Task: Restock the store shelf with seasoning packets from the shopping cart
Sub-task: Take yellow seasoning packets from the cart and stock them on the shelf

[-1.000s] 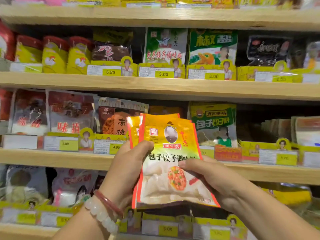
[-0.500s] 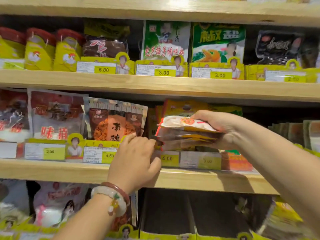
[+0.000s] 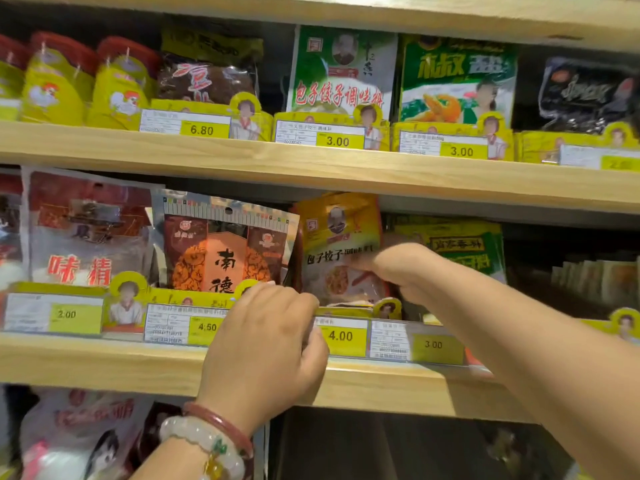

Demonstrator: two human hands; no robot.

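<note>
The orange-yellow seasoning packets (image 3: 337, 244) stand upright in a slot on the middle shelf (image 3: 104, 365), behind the 4.00 price tag (image 3: 341, 336). My right hand (image 3: 401, 268) reaches in from the right and grips their right side at mid height, hiding part of the print. My left hand (image 3: 266, 344), with two bracelets at the wrist, is in front of the yellow price-tag rail (image 3: 180, 301), fingers curled over its edge beside the 4.00 tag. The shopping cart is out of sight.
A brown-orange packet (image 3: 225, 251) stands just left of the slot and a green packet (image 3: 460, 247) just right of it. The upper shelf (image 3: 311, 164) holds green packets and yellow pouches. Below the middle shelf is a dark gap (image 3: 381, 448).
The packets were held by both hands in front of the shelf, then carried flat toward the slot by my right hand. Now they stand upright in it; my left hand stays at the rail.
</note>
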